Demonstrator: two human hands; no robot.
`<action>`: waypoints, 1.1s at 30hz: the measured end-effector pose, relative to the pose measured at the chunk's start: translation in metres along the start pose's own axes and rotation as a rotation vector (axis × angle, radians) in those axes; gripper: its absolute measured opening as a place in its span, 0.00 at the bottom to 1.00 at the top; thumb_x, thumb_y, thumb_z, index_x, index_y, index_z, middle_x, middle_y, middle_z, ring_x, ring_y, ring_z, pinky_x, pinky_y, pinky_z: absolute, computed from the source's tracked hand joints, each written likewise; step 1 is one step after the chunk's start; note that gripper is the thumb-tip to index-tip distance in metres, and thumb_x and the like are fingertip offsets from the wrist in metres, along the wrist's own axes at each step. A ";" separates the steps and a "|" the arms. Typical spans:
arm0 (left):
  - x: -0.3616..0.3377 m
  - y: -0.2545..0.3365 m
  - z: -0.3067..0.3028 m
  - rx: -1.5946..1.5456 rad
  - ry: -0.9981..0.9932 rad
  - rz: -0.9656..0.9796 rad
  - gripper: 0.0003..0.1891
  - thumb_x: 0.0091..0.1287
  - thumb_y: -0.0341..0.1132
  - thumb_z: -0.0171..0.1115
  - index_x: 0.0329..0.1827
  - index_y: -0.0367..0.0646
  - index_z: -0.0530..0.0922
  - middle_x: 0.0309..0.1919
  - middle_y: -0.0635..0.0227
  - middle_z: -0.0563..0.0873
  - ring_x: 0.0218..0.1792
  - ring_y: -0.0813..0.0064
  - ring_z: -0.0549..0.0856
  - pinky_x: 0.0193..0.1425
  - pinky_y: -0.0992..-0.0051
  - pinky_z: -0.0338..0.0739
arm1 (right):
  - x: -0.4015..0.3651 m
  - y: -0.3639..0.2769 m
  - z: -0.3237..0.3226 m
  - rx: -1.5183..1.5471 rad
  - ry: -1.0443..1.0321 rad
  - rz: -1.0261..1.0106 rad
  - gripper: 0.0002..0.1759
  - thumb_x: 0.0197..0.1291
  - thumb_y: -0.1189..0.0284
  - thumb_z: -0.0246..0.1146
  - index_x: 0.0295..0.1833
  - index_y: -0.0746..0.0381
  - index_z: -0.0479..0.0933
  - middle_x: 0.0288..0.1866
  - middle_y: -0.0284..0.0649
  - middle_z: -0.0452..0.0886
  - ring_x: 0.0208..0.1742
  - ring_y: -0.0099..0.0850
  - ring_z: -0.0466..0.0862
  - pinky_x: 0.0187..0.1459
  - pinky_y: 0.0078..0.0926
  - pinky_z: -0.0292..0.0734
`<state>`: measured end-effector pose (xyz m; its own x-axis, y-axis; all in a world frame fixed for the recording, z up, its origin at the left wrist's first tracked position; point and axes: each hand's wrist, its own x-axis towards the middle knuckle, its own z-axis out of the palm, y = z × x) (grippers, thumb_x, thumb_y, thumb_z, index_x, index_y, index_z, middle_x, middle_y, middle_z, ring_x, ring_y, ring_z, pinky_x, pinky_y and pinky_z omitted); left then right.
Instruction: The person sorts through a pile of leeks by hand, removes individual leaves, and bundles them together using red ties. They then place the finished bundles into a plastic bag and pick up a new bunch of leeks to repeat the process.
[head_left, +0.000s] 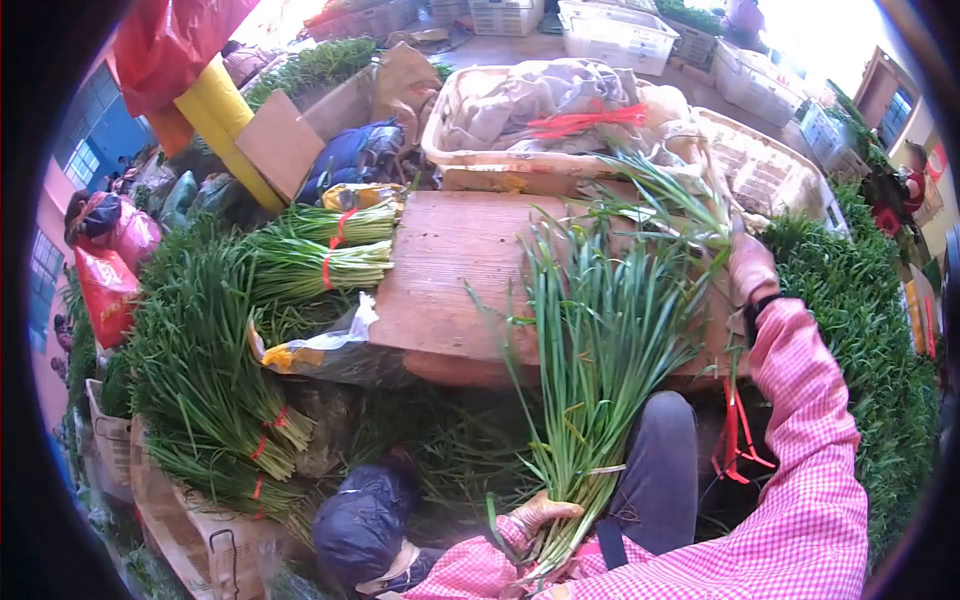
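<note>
My left hand (pixel 540 512) is closed round the pale lower stems of a large loose bunch of garlic chives (pixel 600 340). Its long green leaves fan upward over my knee and the wooden board (pixel 455 270). At the upper right, my right hand (pixel 752 268) grips a smaller handful of chives (pixel 680 200), whose leaves point left towards the crate. Part of its fingers is hidden behind the stems. Bundles of chives tied with red bands (pixel 335 265) lie at the board's left edge.
A white crate (pixel 432 150) with cloth and red ties stands behind the board. More tied chives (pixel 200 350) are heaped at the left, and chives (pixel 850 340) are piled at the right. Red strips (pixel 735 440) hang beside my knee. A yellow post (pixel 232 130) rises at the upper left.
</note>
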<state>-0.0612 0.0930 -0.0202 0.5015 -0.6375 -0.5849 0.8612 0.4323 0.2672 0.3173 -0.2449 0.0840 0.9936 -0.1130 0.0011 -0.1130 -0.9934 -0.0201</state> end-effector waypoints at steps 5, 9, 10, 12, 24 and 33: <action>0.014 -0.012 -0.015 0.080 -0.022 0.069 0.28 0.55 0.29 0.67 0.60 0.36 0.68 0.46 0.60 0.82 0.39 0.71 0.84 0.45 0.73 0.81 | 0.041 0.048 -0.082 0.027 0.408 -0.004 0.16 0.56 0.65 0.56 0.46 0.63 0.76 0.46 0.53 0.80 0.45 0.50 0.80 0.44 0.42 0.74; 0.012 -0.007 -0.011 0.090 -0.025 0.039 0.28 0.54 0.29 0.67 0.59 0.36 0.70 0.44 0.61 0.83 0.40 0.71 0.84 0.45 0.71 0.81 | 0.036 0.052 -0.086 0.471 0.266 -0.190 0.08 0.51 0.67 0.64 0.35 0.60 0.79 0.29 0.43 0.81 0.27 0.33 0.78 0.30 0.32 0.74; 0.008 -0.001 -0.008 0.087 -0.006 -0.012 0.28 0.54 0.28 0.67 0.59 0.37 0.69 0.44 0.61 0.83 0.40 0.70 0.84 0.45 0.70 0.81 | -0.015 0.012 -0.100 1.260 0.009 0.024 0.05 0.54 0.71 0.63 0.35 0.60 0.78 0.28 0.38 0.80 0.22 0.25 0.74 0.24 0.26 0.71; 0.011 -0.004 -0.008 0.080 -0.038 0.013 0.26 0.55 0.27 0.66 0.59 0.38 0.70 0.43 0.63 0.83 0.39 0.73 0.83 0.44 0.72 0.81 | -0.036 -0.004 -0.105 1.382 -0.046 0.116 0.06 0.58 0.71 0.61 0.37 0.62 0.76 0.23 0.31 0.77 0.17 0.19 0.68 0.18 0.16 0.61; 0.012 -0.013 -0.014 0.034 -0.045 0.068 0.27 0.56 0.28 0.64 0.60 0.39 0.69 0.40 0.62 0.83 0.34 0.73 0.84 0.38 0.74 0.81 | -0.117 -0.109 -0.205 1.858 -0.257 -0.303 0.10 0.64 0.74 0.57 0.43 0.71 0.74 0.23 0.27 0.70 0.20 0.11 0.66 0.17 0.07 0.57; -0.001 0.003 -0.002 -0.044 -0.055 0.017 0.27 0.54 0.31 0.68 0.59 0.44 0.72 0.42 0.66 0.84 0.37 0.76 0.83 0.43 0.76 0.78 | -0.090 -0.275 -0.176 1.934 -0.388 -0.763 0.10 0.64 0.73 0.56 0.45 0.69 0.77 0.27 0.26 0.73 0.26 0.12 0.68 0.26 0.10 0.65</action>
<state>-0.0593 0.0964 -0.0205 0.5206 -0.6634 -0.5375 0.8488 0.4700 0.2421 0.2583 0.0353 0.2655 0.8090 0.4680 0.3557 0.1090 0.4752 -0.8731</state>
